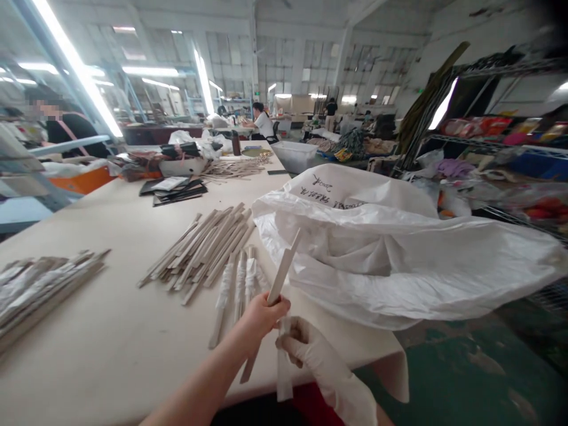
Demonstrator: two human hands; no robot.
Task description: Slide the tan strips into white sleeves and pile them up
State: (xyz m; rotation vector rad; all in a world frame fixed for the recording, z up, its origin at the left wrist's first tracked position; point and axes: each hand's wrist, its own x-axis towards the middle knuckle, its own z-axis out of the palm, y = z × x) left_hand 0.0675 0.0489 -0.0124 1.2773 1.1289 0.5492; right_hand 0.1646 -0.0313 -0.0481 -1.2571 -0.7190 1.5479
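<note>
My left hand (262, 315), bare, is closed around a couple of flat grey-beige strips (281, 273), which slant up and away over the table's near edge. Just to its right, my right hand (302, 342) wears a pale glove and pinches a translucent white plastic strip (284, 378) that hangs down beside the flat strips. Beyond my left hand lie several strip bundles with white wrapping (240, 281) around them. Farther off is a loose pile of bare strips (206, 245). More wrapped bundles (48, 290) are stacked at the left.
A large white plastic sack (368, 254) with handwriting lies open across the table's (133, 343) right side. Black flat pieces (177, 192) and a dark bottle (236, 143) are farther back. Wire shelves (506, 142) stand at right. Several people are in the background, one (73, 130) at left.
</note>
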